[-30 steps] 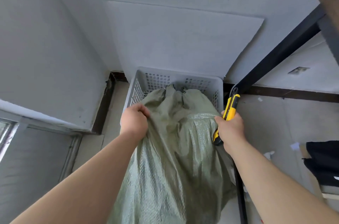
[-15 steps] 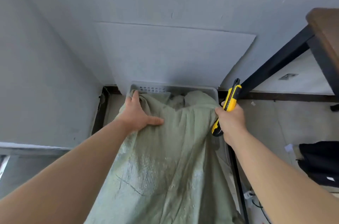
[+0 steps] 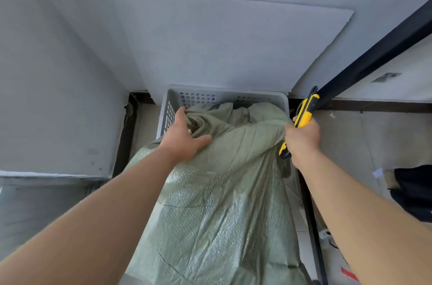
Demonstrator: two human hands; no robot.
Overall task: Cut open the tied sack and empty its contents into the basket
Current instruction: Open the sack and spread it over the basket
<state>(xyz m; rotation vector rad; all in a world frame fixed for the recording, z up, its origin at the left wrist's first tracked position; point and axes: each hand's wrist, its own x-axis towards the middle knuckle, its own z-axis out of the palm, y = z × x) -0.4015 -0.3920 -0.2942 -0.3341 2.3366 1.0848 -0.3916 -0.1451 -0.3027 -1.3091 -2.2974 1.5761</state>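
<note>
A green woven sack [image 3: 217, 203] lies tipped over the grey perforated plastic basket [image 3: 182, 95], its mouth end inside the basket near the far wall. My left hand [image 3: 184, 137] grips a fold of the sack near its left upper edge. My right hand [image 3: 302, 140] holds a yellow and black utility knife [image 3: 304, 114] and also pinches the sack's right edge. The sack covers most of the basket, so I cannot see what is inside either of them.
The basket stands on the floor against a grey wall with a flat grey panel [image 3: 224, 46] leaning behind it. A black table leg [image 3: 374, 51] slants down at the right. A dark object [image 3: 411, 191] lies on the floor at far right.
My view has dropped and the basket's far wall shows more. My left hand has shifted its hold higher on the sack's left edge. My right hand still holds the knife and the sack.
</note>
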